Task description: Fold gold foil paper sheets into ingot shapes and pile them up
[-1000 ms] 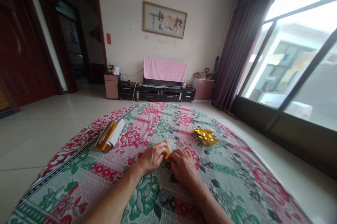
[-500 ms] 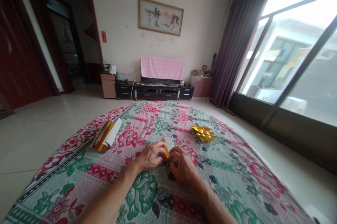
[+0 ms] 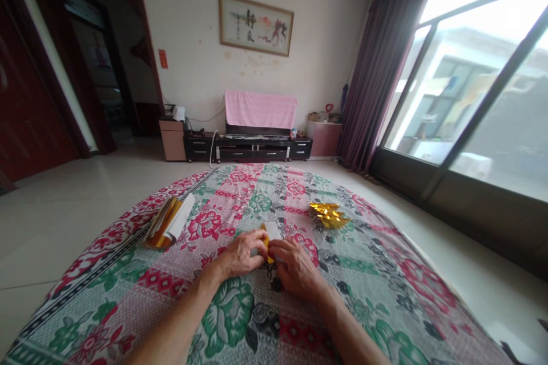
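Between my hands, at the middle of the cloth-covered table, is a small piece of gold paper (image 3: 264,235) with a white back, partly folded. My left hand (image 3: 245,252) pinches its left side, fingers closed. On the right side, my right hand (image 3: 296,262) has its fingertips pressed on the paper's near part. Fingers hide much of the folds. Beyond my right hand lie several folded shiny gold paper pieces (image 3: 329,216) in a small cluster. To the left sits a loosely rolled stack of gold and white paper sheets (image 3: 169,222).
A flowered cloth (image 3: 231,311) covers the round table. Past its far edge stands a low black cabinet (image 3: 252,152), with a pink cloth (image 3: 260,108) draped over something on top. A purple curtain (image 3: 383,62) and large windows are on the right; a dark red door (image 3: 34,102) is at left.
My right fingers have shifted slightly up along the gold paper, and more of its gold shows between my hands. The whole view has moved a little; the other paper pieces lie as before.
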`<state>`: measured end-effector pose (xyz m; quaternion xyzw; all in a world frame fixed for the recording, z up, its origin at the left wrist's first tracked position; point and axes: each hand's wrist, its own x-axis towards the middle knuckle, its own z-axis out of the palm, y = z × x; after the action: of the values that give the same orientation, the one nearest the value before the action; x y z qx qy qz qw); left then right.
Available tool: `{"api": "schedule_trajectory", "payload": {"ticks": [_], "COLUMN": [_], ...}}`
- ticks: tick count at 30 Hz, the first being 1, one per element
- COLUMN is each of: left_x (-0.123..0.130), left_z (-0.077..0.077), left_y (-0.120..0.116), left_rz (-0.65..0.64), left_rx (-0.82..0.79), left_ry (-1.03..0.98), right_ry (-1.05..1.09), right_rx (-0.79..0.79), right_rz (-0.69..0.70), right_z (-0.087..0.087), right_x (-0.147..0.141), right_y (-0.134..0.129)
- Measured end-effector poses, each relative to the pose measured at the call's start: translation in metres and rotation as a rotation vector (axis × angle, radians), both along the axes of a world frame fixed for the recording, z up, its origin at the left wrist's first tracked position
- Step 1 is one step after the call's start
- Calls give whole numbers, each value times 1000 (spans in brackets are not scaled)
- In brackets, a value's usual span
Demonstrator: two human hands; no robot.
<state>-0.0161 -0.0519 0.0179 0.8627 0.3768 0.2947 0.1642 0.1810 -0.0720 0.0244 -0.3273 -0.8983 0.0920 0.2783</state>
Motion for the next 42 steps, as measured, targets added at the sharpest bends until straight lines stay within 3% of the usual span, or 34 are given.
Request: {"api": "schedule_trajectory", "payload": {"ticks": [14,23,33,42], "left_x": [4,3,1,-1], "left_z": [-3,-2,0,5], "left_y": [3,3,3,1], "left_rz": [183,180,128,26], "left_rx": [-136,-176,-134,-60], "left_ry": [-157,-175,-129,-24], "right_ry": [-77,-209,-63,-11], "right_rx": [-31,-27,-60,-101], "right_rz": [-162,-239,61,90], "right_z": [3,10,12,12], "right_x": [-9,-21,2,6], "right_y": [-4,5,5,11]}}
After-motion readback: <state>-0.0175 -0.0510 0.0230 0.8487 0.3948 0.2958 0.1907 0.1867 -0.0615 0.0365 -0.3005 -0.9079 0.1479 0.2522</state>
